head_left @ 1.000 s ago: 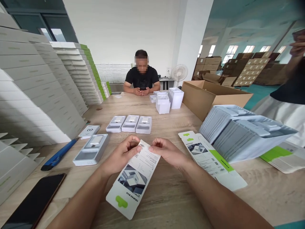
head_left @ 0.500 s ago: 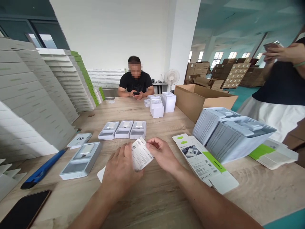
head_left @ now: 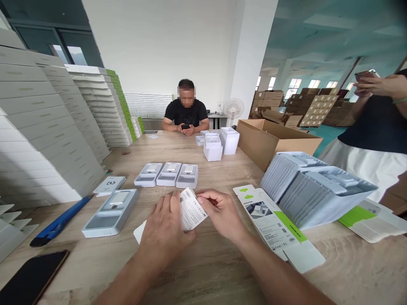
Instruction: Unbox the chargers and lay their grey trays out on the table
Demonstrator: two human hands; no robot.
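Note:
Between my hands is a small white printed carton (head_left: 192,212), its face with barcode and fine text turned up toward me. My left hand (head_left: 165,220) is wrapped round its left part and covers much of it. A plain white flap (head_left: 139,232) sticks out at the lower left of that hand; whether it belongs to the carton is hidden. With thumb and fingers, my right hand (head_left: 219,212) pinches the carton's right edge near the top. On the left stands a light grey tray (head_left: 110,214) with a white device (head_left: 121,198) in its far compartment.
Farther back sit grey trays (head_left: 169,174) with white pieces. Flattened cartons (head_left: 270,224) and stacked trays (head_left: 321,186) lie right, by a cardboard box (head_left: 257,140). Left are a blue cutter (head_left: 60,222), leaflets (head_left: 110,184), a phone (head_left: 34,275) and box stacks (head_left: 38,118). A person (head_left: 186,110) sits opposite.
The view has shifted slightly, so most things appear a little farther right and lower. Both hands keep hold of the carton with almost the same grip.

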